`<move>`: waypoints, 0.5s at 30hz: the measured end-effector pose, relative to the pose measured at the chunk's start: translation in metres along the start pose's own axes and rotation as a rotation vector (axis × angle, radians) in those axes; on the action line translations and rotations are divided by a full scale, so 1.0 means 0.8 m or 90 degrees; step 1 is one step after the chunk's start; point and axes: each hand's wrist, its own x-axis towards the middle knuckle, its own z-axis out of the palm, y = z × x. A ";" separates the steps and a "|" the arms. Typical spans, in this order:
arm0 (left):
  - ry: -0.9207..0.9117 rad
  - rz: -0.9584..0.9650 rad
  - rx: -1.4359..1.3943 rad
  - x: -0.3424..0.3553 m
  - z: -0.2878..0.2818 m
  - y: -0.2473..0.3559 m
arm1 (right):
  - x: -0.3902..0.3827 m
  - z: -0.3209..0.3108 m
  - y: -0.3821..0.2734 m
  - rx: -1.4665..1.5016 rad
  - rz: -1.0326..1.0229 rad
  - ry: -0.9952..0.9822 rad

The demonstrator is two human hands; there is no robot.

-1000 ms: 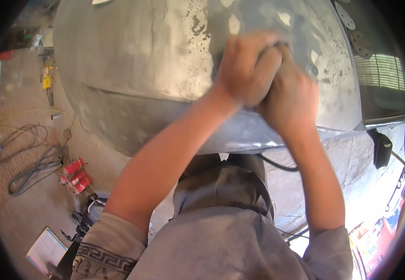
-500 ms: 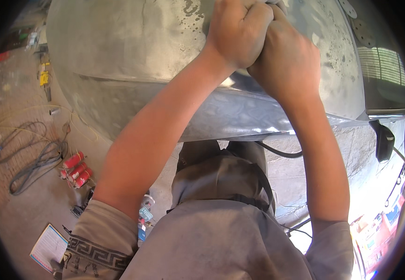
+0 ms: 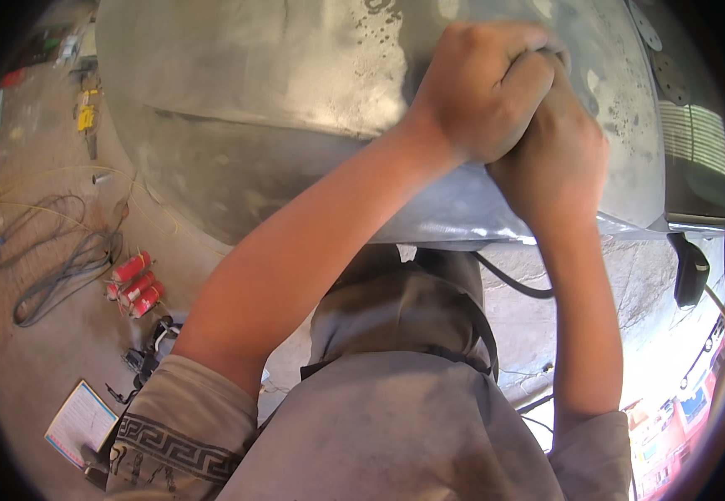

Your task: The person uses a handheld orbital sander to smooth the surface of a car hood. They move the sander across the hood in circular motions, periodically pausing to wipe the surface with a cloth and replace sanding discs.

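A large sanded, grey-metal car hood (image 3: 245, 63) with dull patches and dark spots fills the upper middle. Above its near right part, my left hand (image 3: 487, 92) is closed, its fingers pressed against my right hand. My right hand (image 3: 561, 163) is closed too, with its knuckles turned up. Whatever they grip, if anything, is hidden beneath the fingers. Both forearms reach forward from grey-brown sleeves, and the hands meet at the hood's surface close to its front edge.
On the floor to the left lie a coiled dark cable (image 3: 70, 275), several red cylinders (image 3: 137, 288) and a yellow tool (image 3: 87, 117). A printed sheet (image 3: 81, 423) lies at lower left. A black hose (image 3: 512, 284) curves below the hood's front edge. Dark glass (image 3: 700, 150) stands at right.
Both hands, still together, have come nearer to me and moved somewhat right across the hood. The view has shifted slightly.
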 end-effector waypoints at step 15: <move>-0.049 -0.027 -0.023 0.057 0.013 -0.032 | 0.071 0.016 0.045 -0.072 0.086 -0.116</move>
